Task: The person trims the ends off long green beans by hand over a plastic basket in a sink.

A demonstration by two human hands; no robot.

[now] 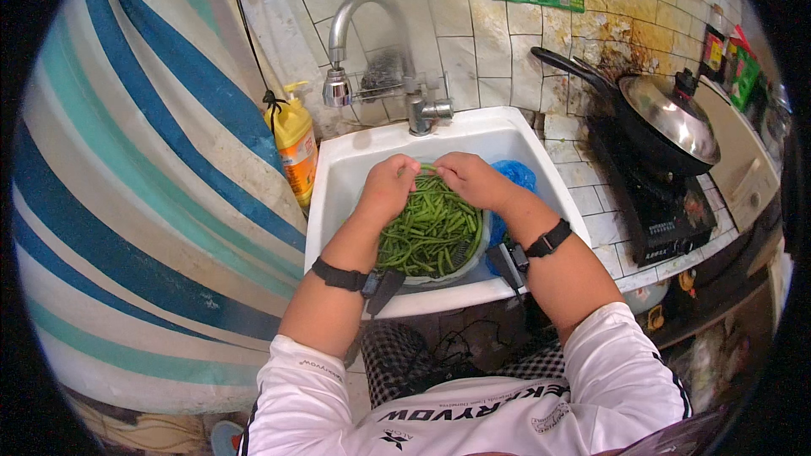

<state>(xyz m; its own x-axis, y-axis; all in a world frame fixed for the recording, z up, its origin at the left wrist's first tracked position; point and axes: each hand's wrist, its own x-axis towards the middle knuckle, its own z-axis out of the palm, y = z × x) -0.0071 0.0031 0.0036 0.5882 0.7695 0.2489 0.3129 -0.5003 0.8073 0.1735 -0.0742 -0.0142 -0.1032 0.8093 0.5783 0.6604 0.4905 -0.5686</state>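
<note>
Both hands are above a round colander (486, 234) heaped with cut green beans (437, 221), which stands inside the white sink (323, 202). My left hand (388, 187) pinches one end of a green bean over the far edge of the heap. The fingers of my right hand (462, 174) grip the same bean (427, 168) a little to the right, so it spans the short gap between the hands. A blue plastic bag (514, 174) lies in the sink right of the colander, partly hidden by my right forearm.
A chrome faucet (415, 107) rises behind the sink, its spout over the left side. A yellow pump bottle (294, 145) stands left, beside a striped curtain (158, 171). On the right, a lidded wok (665, 120) sits on a black cooktop (675, 221), its handle pointing towards the wall.
</note>
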